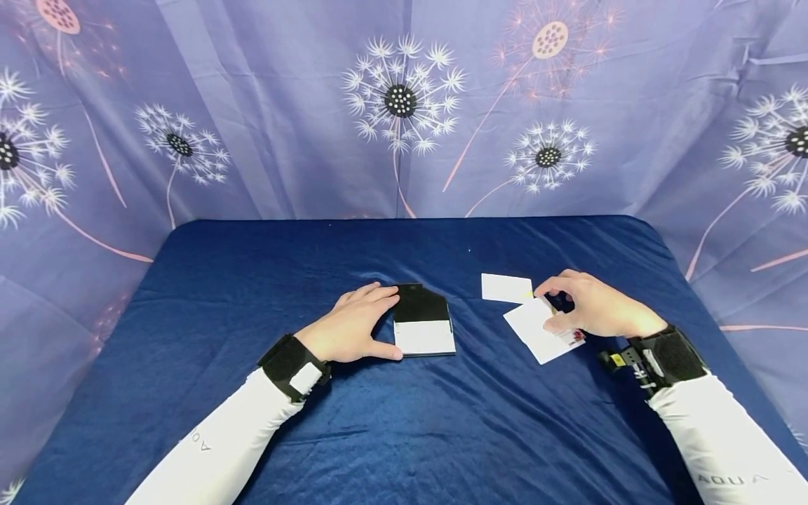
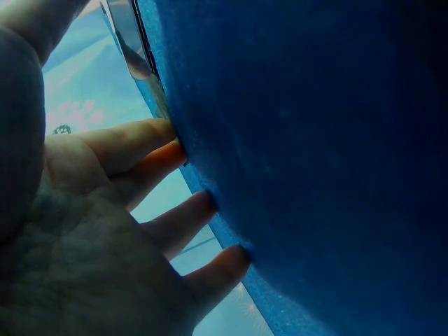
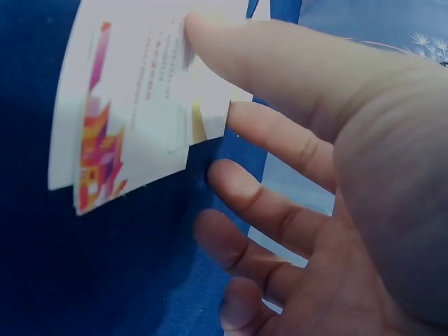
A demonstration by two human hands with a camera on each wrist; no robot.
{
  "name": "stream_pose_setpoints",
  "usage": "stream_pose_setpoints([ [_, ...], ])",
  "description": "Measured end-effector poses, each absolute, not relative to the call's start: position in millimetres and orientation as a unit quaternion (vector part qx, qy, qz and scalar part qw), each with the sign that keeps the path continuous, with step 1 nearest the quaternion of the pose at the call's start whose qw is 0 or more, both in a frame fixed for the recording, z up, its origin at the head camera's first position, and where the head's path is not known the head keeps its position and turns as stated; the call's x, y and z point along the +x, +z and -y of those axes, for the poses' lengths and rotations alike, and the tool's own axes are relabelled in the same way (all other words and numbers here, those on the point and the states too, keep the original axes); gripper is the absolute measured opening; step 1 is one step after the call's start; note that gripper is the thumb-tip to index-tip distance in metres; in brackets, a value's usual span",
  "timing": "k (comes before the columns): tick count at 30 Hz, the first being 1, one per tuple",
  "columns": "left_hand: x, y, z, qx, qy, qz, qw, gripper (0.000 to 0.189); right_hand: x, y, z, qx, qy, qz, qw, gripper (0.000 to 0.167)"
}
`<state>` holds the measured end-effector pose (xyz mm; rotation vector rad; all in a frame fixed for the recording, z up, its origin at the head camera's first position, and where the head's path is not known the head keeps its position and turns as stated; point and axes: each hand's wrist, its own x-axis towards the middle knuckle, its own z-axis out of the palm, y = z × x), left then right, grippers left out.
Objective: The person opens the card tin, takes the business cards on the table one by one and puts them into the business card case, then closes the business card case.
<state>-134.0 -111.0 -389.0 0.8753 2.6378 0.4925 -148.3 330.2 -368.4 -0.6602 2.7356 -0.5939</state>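
A flat black card case (image 1: 421,304) lies on the blue cloth near the middle, with white cards (image 1: 424,338) showing in its near half. My left hand (image 1: 355,324) rests against the case's left side, thumb at the near corner and fingertips at the far one; its fingers are stretched out in the left wrist view, beside the case's shiny edge (image 2: 129,43). To the right, my right hand (image 1: 596,305) pinches several white business cards (image 3: 143,84) between thumb and index finger. They are fanned at angles, one with an orange and purple print.
A single white card (image 1: 505,287) lies flat just beyond the held cards. The blue cloth (image 1: 404,421) covers the table and wrinkles in places. A purple curtain (image 1: 284,105) with dandelion prints hangs behind the far edge and at both sides.
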Motion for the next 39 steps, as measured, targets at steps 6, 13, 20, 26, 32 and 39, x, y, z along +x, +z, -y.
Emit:
stream_pose_setpoints([
  [6, -134, -389, 111, 0.307, 0.171, -0.923, 0.157, 0.098, -151, -372, -331, -0.21, -0.213, -0.946, 0.126, 0.038],
  [13, -134, -389, 111, 0.306, 0.171, -0.923, 0.157, 0.098, -155, -376, -336, -0.177, -0.256, -0.942, 0.129, 0.011],
  [20, -134, -390, 111, 0.306, 0.171, -0.924, 0.156, 0.1, -156, -377, -340, -0.18, -0.264, -0.94, 0.123, 0.011],
  [26, -134, -390, 112, 0.304, 0.174, -0.923, 0.157, 0.099, -157, -374, -339, -0.179, -0.267, -0.939, 0.119, 0.013],
  [32, -133, -389, 112, 0.304, 0.175, -0.923, 0.159, 0.098, -157, -371, -335, -0.166, -0.279, -0.938, 0.126, 0.014],
  [39, -134, -389, 112, 0.303, 0.173, -0.924, 0.158, 0.098, -158, -367, -329, -0.157, -0.295, -0.934, 0.127, 0.016],
])
